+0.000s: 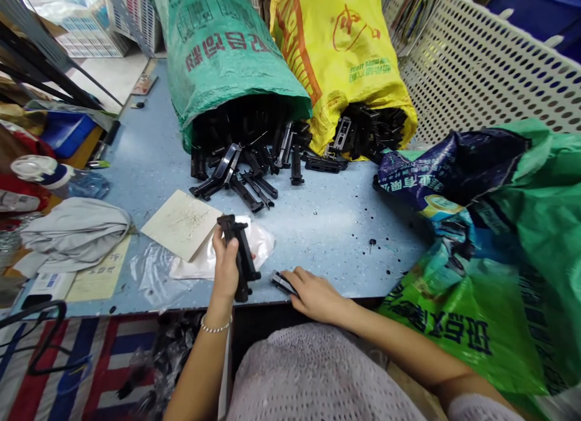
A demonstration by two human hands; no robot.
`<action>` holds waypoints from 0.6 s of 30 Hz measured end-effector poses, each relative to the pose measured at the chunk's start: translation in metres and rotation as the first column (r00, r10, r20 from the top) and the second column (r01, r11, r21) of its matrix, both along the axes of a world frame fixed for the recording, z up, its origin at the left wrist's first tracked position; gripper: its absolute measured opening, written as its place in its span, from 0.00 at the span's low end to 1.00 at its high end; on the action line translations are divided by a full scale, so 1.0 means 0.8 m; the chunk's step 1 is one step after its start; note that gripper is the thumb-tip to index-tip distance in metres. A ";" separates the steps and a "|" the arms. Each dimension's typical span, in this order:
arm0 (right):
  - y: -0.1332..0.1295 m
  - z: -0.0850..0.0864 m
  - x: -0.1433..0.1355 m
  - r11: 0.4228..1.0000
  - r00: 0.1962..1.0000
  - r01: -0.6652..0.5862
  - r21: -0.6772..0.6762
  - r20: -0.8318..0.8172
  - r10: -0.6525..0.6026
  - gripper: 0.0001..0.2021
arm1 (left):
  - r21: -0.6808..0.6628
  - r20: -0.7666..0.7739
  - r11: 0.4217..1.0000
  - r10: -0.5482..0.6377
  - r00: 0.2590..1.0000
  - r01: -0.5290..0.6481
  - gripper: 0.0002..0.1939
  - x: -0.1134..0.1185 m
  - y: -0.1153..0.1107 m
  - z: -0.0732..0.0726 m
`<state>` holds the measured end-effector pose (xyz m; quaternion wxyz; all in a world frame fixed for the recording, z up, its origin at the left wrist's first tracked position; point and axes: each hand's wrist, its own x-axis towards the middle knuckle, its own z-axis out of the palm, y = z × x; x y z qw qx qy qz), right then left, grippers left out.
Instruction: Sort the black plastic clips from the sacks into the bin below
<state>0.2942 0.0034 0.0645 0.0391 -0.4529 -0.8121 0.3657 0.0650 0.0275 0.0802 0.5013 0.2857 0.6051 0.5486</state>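
Two woven plastic sacks lie open-mouthed on the blue speckled bench (pixel 149 161), one green sack (pixel 227 52) and one yellow sack (pixel 336 52), each spilling black plastic parts too many and too tangled to count. One square beige card (pixel 181 223), one clear plastic water bottle (pixel 59 178) and one folded grey cloth (pixel 75 232) lie on the left. One white perforated plastic basket (pixel 490 70) stands at the far right.

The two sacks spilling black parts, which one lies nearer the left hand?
The green sack; the left hand holds a black part below its mouth, the yellow sack lying further right.
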 end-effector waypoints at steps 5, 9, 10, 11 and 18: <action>0.041 -0.002 0.032 0.902 0.904 0.408 0.138 0.076 -0.421 0.21 | -0.187 0.009 0.964 -0.193 0.981 0.191 0.35 0.044 -0.017 -0.039; 0.072 0.005 0.063 0.889 0.845 0.415 0.193 0.280 -0.455 0.20 | -0.118 -0.312 0.949 -0.315 0.896 0.292 0.37 0.150 0.004 -0.077; 0.078 0.009 0.067 0.927 0.864 0.348 0.142 0.334 -0.376 0.19 | -0.119 -0.394 0.939 -0.344 0.853 0.323 0.38 0.170 0.007 -0.083; 0.086 0.014 0.069 0.953 0.875 0.286 0.101 0.377 -0.303 0.19 | -0.123 -0.456 0.926 -0.371 0.809 0.356 0.38 0.185 0.009 -0.087; 0.259 0.057 -0.010 0.846 0.788 0.441 0.299 0.321 -0.525 0.32 | -0.061 -0.464 0.882 -0.440 0.769 0.468 0.39 0.173 0.005 -0.089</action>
